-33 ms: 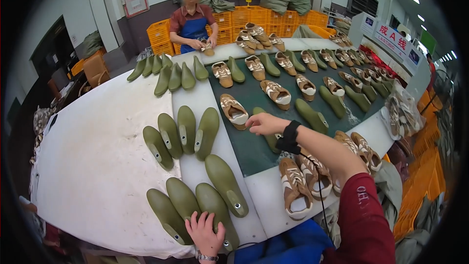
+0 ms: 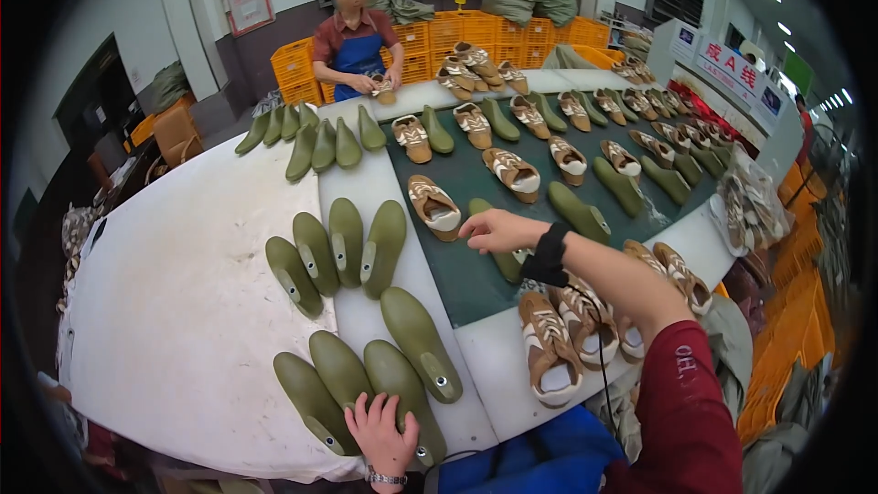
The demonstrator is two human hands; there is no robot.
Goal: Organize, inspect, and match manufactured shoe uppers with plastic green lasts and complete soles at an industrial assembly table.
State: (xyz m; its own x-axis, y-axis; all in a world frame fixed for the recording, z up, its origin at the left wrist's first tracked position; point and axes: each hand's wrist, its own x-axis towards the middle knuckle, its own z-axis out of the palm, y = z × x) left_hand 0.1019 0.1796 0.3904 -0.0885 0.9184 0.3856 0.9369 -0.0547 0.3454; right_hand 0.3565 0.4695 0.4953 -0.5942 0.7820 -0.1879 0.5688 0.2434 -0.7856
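Observation:
My left hand [image 2: 382, 432] lies with spread fingers on a green shoe last [image 2: 399, 382] at the near edge of the table. More green lasts [image 2: 340, 364] stand against it and just beyond. Over the dark green belt [image 2: 448, 285] hovers my right hand [image 2: 501, 231], its fingers loosely bent and apart, with nothing seen between them. A brown and white sneaker [image 2: 433, 208] sits just left of its fingertips, apart from them. Underneath that hand is another green last [image 2: 506, 263], partly hidden by hand and wristband [image 2: 546, 256].
Rows of sneakers and lasts [image 2: 578, 211] cover the belt. Sneakers [image 2: 550, 352] line its near right edge, beside a bag of shoes [image 2: 752, 201]. A co-worker [image 2: 355, 41] holds a sneaker at the far side. Orange crates [image 2: 446, 32] stand behind. A white cloth [image 2: 183, 284] covers the left table.
The whole view has shifted very slightly. Both hands keep their places by the same lasts and sneaker; nothing was taken hold of or let go.

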